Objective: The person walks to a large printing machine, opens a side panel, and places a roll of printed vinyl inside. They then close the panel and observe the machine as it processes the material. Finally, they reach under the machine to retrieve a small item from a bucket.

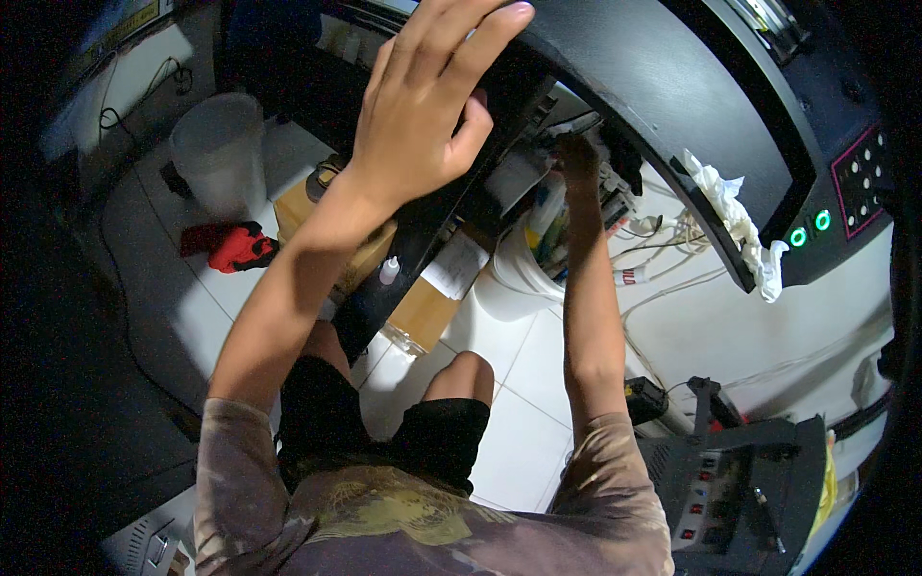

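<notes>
My left hand is raised over the dark edge of the bench, its fingers stretched out and thumb apart, with nothing visible in it. My right hand reaches into the shadow under the black machine. It is above a white bucket crammed with assorted items, among them something yellow and something blue-green. The fingers of this hand are dark, and whether they grip anything is hidden. Close to the bucket sits a cardboard box with a white paper sheet on top.
A small white bottle stands on a dark ledge. At left are a translucent bin and a red-and-black cloth. Crumpled tissue hangs on the machine's edge. Cables run along the right wall, above a grey switch unit.
</notes>
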The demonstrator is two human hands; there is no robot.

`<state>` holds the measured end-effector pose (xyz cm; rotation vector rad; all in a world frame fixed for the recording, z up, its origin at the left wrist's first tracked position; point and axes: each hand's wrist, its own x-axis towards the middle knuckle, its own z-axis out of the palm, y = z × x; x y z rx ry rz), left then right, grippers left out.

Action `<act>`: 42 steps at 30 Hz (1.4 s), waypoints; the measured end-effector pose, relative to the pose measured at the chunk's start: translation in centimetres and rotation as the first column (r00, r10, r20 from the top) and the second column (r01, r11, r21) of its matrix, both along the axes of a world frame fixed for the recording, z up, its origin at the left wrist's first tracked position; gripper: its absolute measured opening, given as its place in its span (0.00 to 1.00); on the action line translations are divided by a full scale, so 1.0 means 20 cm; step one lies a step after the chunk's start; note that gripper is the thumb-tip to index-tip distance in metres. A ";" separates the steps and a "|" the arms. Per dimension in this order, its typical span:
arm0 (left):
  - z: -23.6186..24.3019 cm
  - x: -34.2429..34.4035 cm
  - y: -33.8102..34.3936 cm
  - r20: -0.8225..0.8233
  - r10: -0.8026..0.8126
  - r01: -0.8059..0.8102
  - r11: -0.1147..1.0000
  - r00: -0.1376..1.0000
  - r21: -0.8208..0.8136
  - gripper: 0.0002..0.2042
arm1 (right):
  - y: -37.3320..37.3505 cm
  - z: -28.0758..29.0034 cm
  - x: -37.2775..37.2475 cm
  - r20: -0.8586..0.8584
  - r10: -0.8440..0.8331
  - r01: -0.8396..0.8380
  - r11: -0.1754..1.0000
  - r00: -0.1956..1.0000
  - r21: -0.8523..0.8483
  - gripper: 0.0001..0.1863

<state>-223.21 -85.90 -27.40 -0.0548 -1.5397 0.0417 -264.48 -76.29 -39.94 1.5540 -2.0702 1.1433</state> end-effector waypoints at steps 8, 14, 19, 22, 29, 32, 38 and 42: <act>-0.57 -0.23 0.21 0.433 -0.407 0.000 0.728 0.805 0.685 0.15 | -0.02 -0.16 -0.09 0.143 0.076 -0.043 0.975 0.987 -0.220 0.16; -0.59 -0.84 0.11 0.391 -0.453 0.187 0.811 0.801 0.555 0.10 | 0.04 -0.07 0.04 0.417 0.250 -0.161 0.958 0.874 -0.236 0.15; -0.50 -1.18 -0.01 0.551 -0.209 0.018 0.944 0.808 0.330 0.12 | 0.08 0.02 0.14 0.724 0.343 -0.118 0.932 0.599 -0.344 0.20; -0.50 -1.28 -0.04 0.474 -0.198 0.028 0.940 0.858 0.341 0.15 | 0.09 0.01 0.12 0.763 0.317 -0.072 0.939 0.563 -0.337 0.19; -0.48 -1.37 -0.09 0.593 -0.120 -0.071 0.955 0.796 0.288 0.14 | 0.06 -0.24 -0.20 0.756 0.410 -0.198 0.911 0.510 -0.361 0.20; -0.46 -1.39 -0.11 0.602 -0.120 -0.061 0.960 0.790 0.272 0.13 | 0.05 -0.34 -0.29 0.669 0.619 -0.388 0.783 0.412 -0.485 0.20; -0.42 -1.37 -0.13 0.579 -0.125 -0.011 0.974 0.806 0.226 0.12 | 0.01 -0.27 -0.16 0.704 0.377 -0.148 0.919 0.602 -0.365 0.20; -0.40 -1.34 -0.14 0.548 -0.147 0.043 0.979 0.823 0.199 0.11 | 0.02 -0.18 -0.04 0.669 0.216 -0.013 0.955 0.711 -0.295 0.20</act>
